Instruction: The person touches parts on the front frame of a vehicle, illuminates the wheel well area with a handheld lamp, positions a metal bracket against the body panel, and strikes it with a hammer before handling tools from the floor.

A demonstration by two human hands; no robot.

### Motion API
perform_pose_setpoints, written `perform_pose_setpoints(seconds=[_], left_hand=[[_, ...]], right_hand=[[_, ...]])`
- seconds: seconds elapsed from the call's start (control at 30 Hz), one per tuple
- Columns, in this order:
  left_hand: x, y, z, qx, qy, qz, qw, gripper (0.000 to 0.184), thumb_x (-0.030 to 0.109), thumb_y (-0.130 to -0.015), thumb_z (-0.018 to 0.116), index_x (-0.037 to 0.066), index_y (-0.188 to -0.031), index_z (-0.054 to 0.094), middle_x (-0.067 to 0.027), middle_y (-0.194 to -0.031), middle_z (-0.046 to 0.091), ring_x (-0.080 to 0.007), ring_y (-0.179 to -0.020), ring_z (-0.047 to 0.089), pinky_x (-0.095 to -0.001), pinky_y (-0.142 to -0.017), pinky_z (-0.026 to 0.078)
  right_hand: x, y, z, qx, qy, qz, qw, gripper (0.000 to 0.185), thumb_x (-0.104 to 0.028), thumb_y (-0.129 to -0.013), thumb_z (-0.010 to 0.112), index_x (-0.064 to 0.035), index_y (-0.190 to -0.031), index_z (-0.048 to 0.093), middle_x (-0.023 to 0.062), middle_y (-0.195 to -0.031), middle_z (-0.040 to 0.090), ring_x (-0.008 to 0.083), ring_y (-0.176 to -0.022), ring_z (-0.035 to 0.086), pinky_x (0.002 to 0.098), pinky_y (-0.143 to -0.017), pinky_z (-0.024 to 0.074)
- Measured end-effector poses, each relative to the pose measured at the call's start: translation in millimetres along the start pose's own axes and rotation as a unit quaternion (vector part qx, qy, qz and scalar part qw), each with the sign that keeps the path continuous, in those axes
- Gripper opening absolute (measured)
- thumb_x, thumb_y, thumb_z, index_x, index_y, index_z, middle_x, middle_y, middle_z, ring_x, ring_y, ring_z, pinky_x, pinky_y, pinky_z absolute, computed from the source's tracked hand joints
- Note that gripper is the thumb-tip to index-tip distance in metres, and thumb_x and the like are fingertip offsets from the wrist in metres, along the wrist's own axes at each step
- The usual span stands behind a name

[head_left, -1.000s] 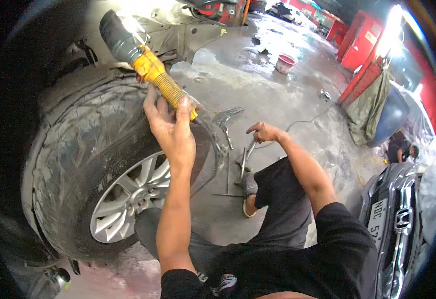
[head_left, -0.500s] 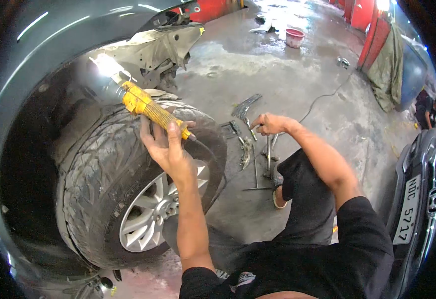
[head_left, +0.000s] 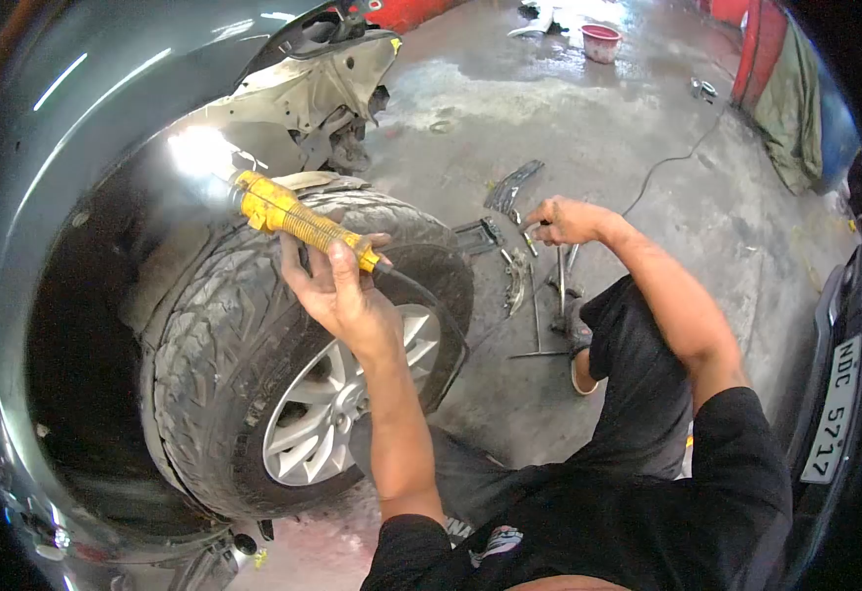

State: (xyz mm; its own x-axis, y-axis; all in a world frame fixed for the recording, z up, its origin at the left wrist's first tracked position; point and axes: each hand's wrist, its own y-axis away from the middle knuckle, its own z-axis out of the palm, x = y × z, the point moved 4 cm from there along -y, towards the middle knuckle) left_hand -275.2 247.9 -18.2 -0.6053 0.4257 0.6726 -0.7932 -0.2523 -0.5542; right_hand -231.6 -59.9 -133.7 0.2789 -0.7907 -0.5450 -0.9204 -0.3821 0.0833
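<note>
My left hand [head_left: 344, 295] is wrapped round the ribbed yellow handle of a corded work light [head_left: 298, 219]. Its lit end shines into the wheel arch of a dark car, above the muddy tyre [head_left: 219, 345]. Out to the right, my right hand [head_left: 571, 221] hangs over the floor with its fingers curled in a pinch. Whether something small is between those fingers cannot be made out. Below it on the floor lie metal parts and tools, among them a dark bracket [head_left: 517, 187] and a T-handled bar [head_left: 538, 353].
The car's fender [head_left: 86, 128] curves over the wheel. Bare body metal [head_left: 327, 94] sticks out ahead of the tyre. A red bucket [head_left: 600, 44] stands farther back. A cable crosses the floor. Another car's bumper with a licence plate [head_left: 832, 412] is close on my right.
The view has shifted, so the wheel and floor tools appear farther right. My left hand still holds the work light up at the arch; my right hand stays curled above the tools.
</note>
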Motion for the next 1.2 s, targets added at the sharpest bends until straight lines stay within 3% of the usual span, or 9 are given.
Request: perform_pose_setpoints(seconds=[0.03,0.1,0.53,0.63,0.67,0.73,1.03,1.1,1.2], left_hand=[[0.8,-0.2,-0.1,-0.002,-0.002,0.0,1.0,0.073,0.021,-0.093,0.066,0.002,-0.148,0.022,-0.0246,-0.127,0.052,-0.0293,-0.079,0.067,-0.0304,-0.059,0.052],[2.1,-0.4,0.9,-0.011,0.003,0.003,1.0,0.072,0.022,-0.093,0.065,0.004,-0.148,0.023,-0.0237,-0.128,0.052,-0.0295,-0.079,0.067,-0.0301,-0.059,0.051],[0.5,2.2,4.3,-0.007,-0.001,0.011,1.0,0.067,0.024,-0.094,0.065,0.004,-0.145,0.028,-0.0223,-0.124,0.056,-0.0282,-0.082,0.066,-0.0303,-0.061,0.051],[3.2,3.2,5.5,-0.004,0.007,0.005,1.0,0.068,0.025,-0.093,0.065,0.003,-0.146,0.028,-0.0227,-0.123,0.056,-0.0282,-0.082,0.066,-0.0304,-0.061,0.051],[3.4,2.8,4.7,-0.006,0.007,0.008,1.0,0.069,0.024,-0.093,0.065,0.003,-0.146,0.027,-0.0228,-0.123,0.056,-0.0281,-0.082,0.066,-0.0304,-0.06,0.051],[4.5,1.7,2.8,-0.005,0.005,0.013,1.0,0.069,0.024,-0.093,0.065,0.002,-0.146,0.027,-0.0229,-0.123,0.056,-0.0281,-0.082,0.066,-0.0304,-0.06,0.051],[6.7,1.0,-1.0,0.002,0.025,0.016,1.0,0.067,0.023,-0.093,0.066,0.005,-0.145,0.027,-0.0229,-0.123,0.055,-0.0289,-0.082,0.067,-0.0316,-0.06,0.053],[6.4,1.2,-0.8,0.001,0.03,0.016,0.999,0.068,0.023,-0.093,0.066,0.006,-0.146,0.027,-0.0229,-0.123,0.055,-0.0292,-0.082,0.067,-0.0314,-0.06,0.053],[8.3,2.3,1.0,0.011,0.027,0.017,0.999,0.069,0.023,-0.093,0.066,0.005,-0.146,0.026,-0.0237,-0.124,0.055,-0.0291,-0.082,0.066,-0.0315,-0.059,0.053]], right_hand=[[-5.7,1.6,-2.5,0.001,-0.002,-0.001,1.0,0.036,-0.016,-0.088,0.058,-0.0056,-0.122,0.064,0.0138,-0.08,0.07,0.0225,-0.067,0.066,0.0377,-0.066,0.0524],[-13.0,6.8,-7.7,-0.012,-0.007,0.052,0.999,0.036,-0.018,-0.085,0.058,-0.0092,-0.119,0.067,0.0191,-0.1,0.071,0.032,-0.091,0.069,0.0427,-0.084,0.0519],[-2.3,6.6,-3.2,-0.015,-0.026,0.035,0.999,0.036,-0.021,-0.086,0.063,-0.006,-0.119,0.067,0.0193,-0.112,0.068,0.0331,-0.098,0.067,0.0424,-0.086,0.051],[1.7,2.8,0.4,0.015,-0.009,-0.041,0.999,0.035,-0.018,-0.09,0.06,-0.0058,-0.123,0.064,0.0142,-0.079,0.069,0.0214,-0.066,0.066,0.0372,-0.064,0.0522],[2.0,3.5,-0.9,0.001,-0.008,-0.006,1.0,0.036,-0.02,-0.088,0.062,-0.0055,-0.121,0.065,0.0165,-0.1,0.066,0.029,-0.09,0.063,0.0404,-0.08,0.0497],[-3.8,6.2,-3.5,-0.015,-0.008,0.026,1.0,0.038,-0.022,-0.086,0.063,-0.0052,-0.12,0.066,0.0188,-0.121,0.064,0.0366,-0.113,0.06,0.0435,-0.096,0.0472],[-5.4,4.8,-4.2,-0.012,0.022,0.054,0.998,0.04,-0.021,-0.085,0.061,-0.0061,-0.122,0.065,0.0229,-0.115,0.065,0.0363,-0.11,0.061,0.0438,-0.095,0.0482],[-12.6,6.7,-5.8,-0.064,-0.026,0.121,0.99,0.041,-0.019,-0.084,0.061,-0.0063,-0.123,0.064,0.0217,-0.11,0.067,0.0355,-0.102,0.064,0.0435,-0.089,0.0503],[0.4,3.5,-1.1,-0.022,0.026,0.048,0.998,0.04,-0.018,-0.084,0.061,-0.006,-0.122,0.064,0.0194,-0.102,0.069,0.0327,-0.091,0.068,0.0427,-0.082,0.0521]])
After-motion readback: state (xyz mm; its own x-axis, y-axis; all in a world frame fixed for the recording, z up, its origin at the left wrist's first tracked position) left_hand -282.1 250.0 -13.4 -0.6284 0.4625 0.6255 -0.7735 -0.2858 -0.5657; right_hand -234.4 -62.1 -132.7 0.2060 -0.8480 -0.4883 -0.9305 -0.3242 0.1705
